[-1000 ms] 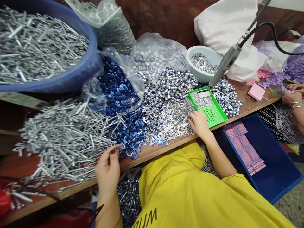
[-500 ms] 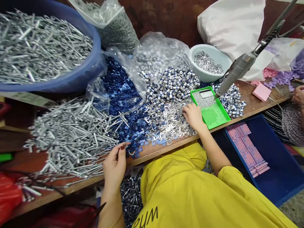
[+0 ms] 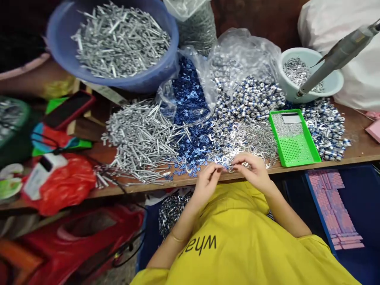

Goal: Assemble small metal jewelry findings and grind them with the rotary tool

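Note:
My left hand (image 3: pixel 208 180) and my right hand (image 3: pixel 252 170) meet at the front edge of the wooden bench (image 3: pixel 353 148), fingertips pinched together over a small metal piece (image 3: pixel 228 166) that is too small to name. Just beyond them lies a heap of flat silver clips (image 3: pixel 243 142). Left of it are blue clips (image 3: pixel 192 118) and a big pile of silver rods (image 3: pixel 142 138). Small silver and blue rollers (image 3: pixel 249 99) are heaped behind. A green perforated tray (image 3: pixel 293 140) sits right of my right hand.
A blue basin (image 3: pixel 118 43) of rods stands at the back left, a pale bowl (image 3: pixel 308 75) of clips at the back right. A grey tool (image 3: pixel 335 55) hangs over the tray. Red bags (image 3: pixel 59 178) and a phone (image 3: pixel 69 109) lie left; a blue crate (image 3: pixel 365 206) holds pink pieces.
Both hands came together at the bench's front edge: the left moved right from the rod pile, the right drew back from the clips. The view swung left.

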Demonstrator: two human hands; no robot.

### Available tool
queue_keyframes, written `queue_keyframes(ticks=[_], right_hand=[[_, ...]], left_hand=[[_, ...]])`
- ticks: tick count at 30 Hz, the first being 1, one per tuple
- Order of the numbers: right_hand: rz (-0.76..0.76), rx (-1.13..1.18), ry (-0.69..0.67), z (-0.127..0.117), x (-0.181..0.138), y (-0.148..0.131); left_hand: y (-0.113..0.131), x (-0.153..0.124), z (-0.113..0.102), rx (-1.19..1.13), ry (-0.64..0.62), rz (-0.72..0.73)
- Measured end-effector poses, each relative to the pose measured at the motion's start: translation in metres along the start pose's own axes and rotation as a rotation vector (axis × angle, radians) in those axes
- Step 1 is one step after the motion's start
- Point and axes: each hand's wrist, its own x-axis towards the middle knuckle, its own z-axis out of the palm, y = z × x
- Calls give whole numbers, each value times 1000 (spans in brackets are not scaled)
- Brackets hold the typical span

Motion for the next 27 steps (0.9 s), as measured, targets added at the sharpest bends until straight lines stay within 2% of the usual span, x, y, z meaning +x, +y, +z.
queue_keyframes(ticks=[4,12,18,24,27], right_hand=[[-56,-37,32,15,-5,-6],[-136,-88,-43,26,-5,-5],[-130,-103,86,28,-4,-10],[-186,-162,-12,32,-4,-7],[-248,-272,-96,33,-1,-3]], left_hand=[[9,-1,9,-51,-36,23],[7,-9,7,-125,-55,6],[11,-7,4,-228,-59,-16],[9,-7,4,-209,-56,-13],[6,-11,5,-220,-8,-45]])
